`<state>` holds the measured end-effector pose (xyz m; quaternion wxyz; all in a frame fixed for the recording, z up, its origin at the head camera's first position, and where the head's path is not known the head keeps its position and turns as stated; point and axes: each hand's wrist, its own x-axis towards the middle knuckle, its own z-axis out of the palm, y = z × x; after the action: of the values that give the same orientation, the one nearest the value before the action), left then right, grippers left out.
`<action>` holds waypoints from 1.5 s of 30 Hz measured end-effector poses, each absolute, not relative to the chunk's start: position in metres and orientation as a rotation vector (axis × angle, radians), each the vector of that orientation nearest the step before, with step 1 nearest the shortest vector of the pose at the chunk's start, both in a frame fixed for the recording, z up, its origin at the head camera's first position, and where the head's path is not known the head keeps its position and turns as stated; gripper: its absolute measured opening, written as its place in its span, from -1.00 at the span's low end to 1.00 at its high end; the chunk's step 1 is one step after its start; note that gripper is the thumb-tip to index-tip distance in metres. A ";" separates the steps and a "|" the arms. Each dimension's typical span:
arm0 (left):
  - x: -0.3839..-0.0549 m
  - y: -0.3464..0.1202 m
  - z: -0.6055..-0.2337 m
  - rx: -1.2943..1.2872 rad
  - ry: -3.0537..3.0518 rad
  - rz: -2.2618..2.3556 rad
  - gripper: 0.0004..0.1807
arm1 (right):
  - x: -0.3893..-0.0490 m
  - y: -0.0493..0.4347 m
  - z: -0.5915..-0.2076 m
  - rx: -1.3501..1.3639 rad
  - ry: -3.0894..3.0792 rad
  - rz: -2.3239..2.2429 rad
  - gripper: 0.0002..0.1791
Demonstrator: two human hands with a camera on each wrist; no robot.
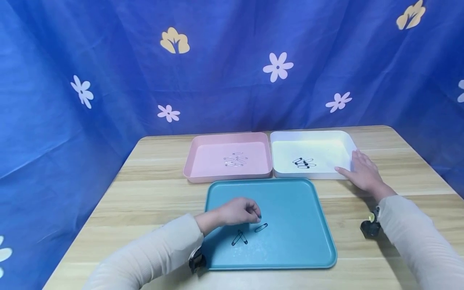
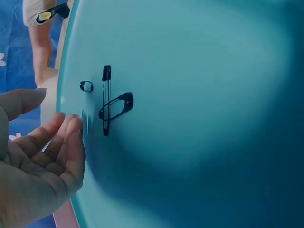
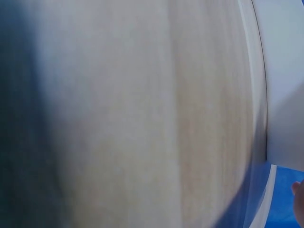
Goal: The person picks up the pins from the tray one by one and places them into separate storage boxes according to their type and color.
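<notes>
My left hand (image 1: 237, 211) hovers over the teal tray (image 1: 293, 225). In the left wrist view its fingers bend loosely, the thumb stands apart from them, and nothing shows between. Close by on the tray lie a single black safety pin (image 1: 261, 228) and two crossed black safety pins (image 1: 239, 237). At the right side of the white tray (image 1: 348, 148) is my right hand (image 1: 363, 172), its spread fingers touching the wall and the thumb near the front corner. Only a fingertip (image 3: 299, 202) of it enters the right wrist view.
Several black safety pins (image 1: 304, 163) lie in the white tray. To its left, a pink tray (image 1: 203, 157) holds several silver safety pins (image 1: 235, 159). Both stand behind the teal tray on a wooden table (image 1: 156, 189). A blue flowered curtain (image 1: 224, 72) hangs behind.
</notes>
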<state>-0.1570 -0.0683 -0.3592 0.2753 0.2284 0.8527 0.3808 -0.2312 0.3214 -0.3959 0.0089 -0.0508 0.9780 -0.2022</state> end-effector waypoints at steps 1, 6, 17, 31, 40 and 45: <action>-0.157 -0.068 -0.360 0.612 2.294 1.021 -0.86 | -0.231 0.322 -0.396 -0.161 3.056 -0.630 0.04; -0.156 -0.068 -0.362 0.597 2.305 1.006 -0.87 | -0.231 0.323 -0.397 -0.158 3.065 -0.616 0.04; -0.149 -0.063 -0.365 0.603 2.359 0.923 -0.90 | -0.232 0.325 -0.401 -0.155 3.078 -0.594 0.05; -0.134 -0.060 -0.372 0.942 2.596 0.671 -0.92 | -0.235 0.325 -0.398 -0.158 3.080 -0.585 0.05; -0.135 -0.058 -0.371 0.938 2.557 0.675 -0.89 | -0.234 0.323 -0.398 -0.150 3.076 -0.580 0.06; -0.134 -0.057 -0.371 0.948 2.532 0.658 -0.95 | -0.233 0.322 -0.400 -0.146 3.074 -0.592 0.06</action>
<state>-0.1340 -0.0569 -0.3710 0.1785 0.3353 0.8953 0.2328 -0.2330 0.3225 -0.3996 0.0038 -0.0464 0.9809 -0.1890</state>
